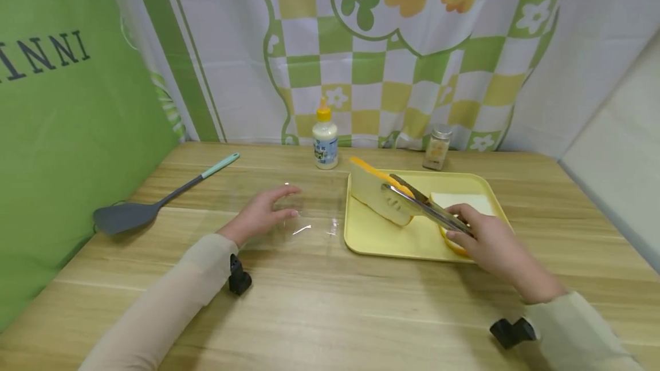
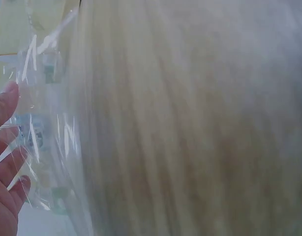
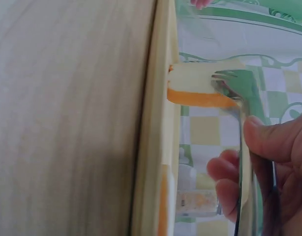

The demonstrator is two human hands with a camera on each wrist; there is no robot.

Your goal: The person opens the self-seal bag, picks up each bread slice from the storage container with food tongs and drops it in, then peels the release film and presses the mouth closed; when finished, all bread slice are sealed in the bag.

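- A grey spatula [image 1: 139, 216] lay mid-left.
- A yellow-capped bottle [image 1: 325, 141] stood just above centre.
- A clear jar [image 1: 437, 148] stood right of centre.
- A checked curtain [image 1: 371, 67] spanned the top.
- Green cloth [image 1: 77, 119] showed upper left.

"INNI" on green cloth [image 1: 72, 147]
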